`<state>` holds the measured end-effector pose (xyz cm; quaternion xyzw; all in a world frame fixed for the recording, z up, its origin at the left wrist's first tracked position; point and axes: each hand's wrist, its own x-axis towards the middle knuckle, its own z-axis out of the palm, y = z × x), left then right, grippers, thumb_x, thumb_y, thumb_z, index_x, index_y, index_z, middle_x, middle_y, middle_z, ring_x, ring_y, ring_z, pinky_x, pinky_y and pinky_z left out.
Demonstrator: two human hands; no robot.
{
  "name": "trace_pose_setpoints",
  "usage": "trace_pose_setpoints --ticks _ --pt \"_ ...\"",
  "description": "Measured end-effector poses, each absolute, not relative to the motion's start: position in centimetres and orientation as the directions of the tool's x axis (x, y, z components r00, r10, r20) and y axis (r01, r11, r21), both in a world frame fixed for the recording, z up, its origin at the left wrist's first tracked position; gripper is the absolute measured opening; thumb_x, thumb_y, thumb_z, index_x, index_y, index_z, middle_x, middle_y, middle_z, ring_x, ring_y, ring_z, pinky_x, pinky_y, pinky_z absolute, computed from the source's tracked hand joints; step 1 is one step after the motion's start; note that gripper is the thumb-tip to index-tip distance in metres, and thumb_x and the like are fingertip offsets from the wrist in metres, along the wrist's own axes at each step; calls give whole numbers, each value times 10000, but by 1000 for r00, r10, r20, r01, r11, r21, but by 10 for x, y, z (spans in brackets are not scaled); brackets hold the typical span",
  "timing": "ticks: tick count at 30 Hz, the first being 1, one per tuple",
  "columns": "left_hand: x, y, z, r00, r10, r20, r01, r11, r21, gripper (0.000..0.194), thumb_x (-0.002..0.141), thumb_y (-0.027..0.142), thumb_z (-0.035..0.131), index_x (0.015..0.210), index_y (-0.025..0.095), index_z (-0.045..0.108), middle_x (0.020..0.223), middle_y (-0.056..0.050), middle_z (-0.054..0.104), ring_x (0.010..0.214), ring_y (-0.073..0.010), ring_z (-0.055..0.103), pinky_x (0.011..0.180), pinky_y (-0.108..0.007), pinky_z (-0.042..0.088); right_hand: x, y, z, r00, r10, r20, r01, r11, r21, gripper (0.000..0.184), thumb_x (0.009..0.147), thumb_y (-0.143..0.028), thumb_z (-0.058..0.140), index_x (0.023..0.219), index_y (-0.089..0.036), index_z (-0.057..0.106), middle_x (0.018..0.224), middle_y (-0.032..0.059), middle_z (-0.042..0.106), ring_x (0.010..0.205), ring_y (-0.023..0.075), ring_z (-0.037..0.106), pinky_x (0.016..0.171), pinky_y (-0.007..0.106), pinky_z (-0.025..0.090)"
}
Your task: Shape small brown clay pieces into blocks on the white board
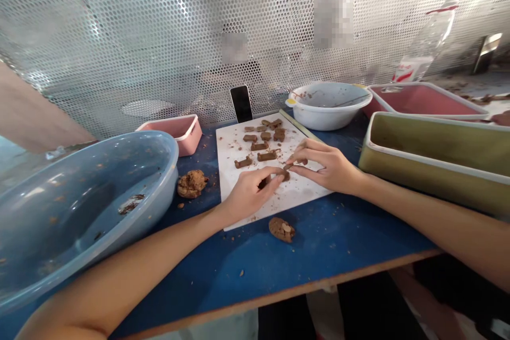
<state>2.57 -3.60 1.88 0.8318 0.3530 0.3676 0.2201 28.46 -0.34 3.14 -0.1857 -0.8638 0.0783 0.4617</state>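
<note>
My left hand pinches a small brown lump of clay between thumb and forefinger, just above a white board. My right hand meets it from the other side, its thumb and fingertips closed on a thin bit at the top of the same clay. Much of the piece is hidden by my fingers. Beyond my hands, several small shaped clay pieces lie on the board among crumbs. One lump of clay sits left of the board, and a flatter clay lump lies in front of it.
A large blue basin fills the left side, with a small pink bin behind it. A phone leans on the perforated metal screen. To the right stand a white basin, a pink tray, a green bin and a bottle.
</note>
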Motion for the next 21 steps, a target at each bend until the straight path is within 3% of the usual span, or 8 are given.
trace_pose_setpoints --ticks 8,14,21 --pt "24 -31 16 478 744 467 405 -658 634 418 1092 522 659 929 162 795 613 22 607 559 -111 491 536 -218 364 274 -12 26 -559 301 773 155 953 -260 147 1065 -187 732 1194 -235 783 1006 62 723 915 193 719 818 351 629" --pt "25 -33 20 484 724 491 390 -681 620 368 1108 433 624 923 160 786 708 -11 691 628 -122 565 587 -212 432 275 -12 25 -539 320 779 160 947 -279 140 1042 -185 768 1172 -234 780 1008 57 731 919 194 718 845 366 627" --pt "27 -37 21 482 709 515 391 -699 599 303 1083 349 631 903 154 778 679 3 664 584 -99 499 540 -200 386 278 -10 24 -559 297 774 157 955 -253 152 1060 -189 744 1196 -241 789 999 52 699 900 178 719 829 338 626"
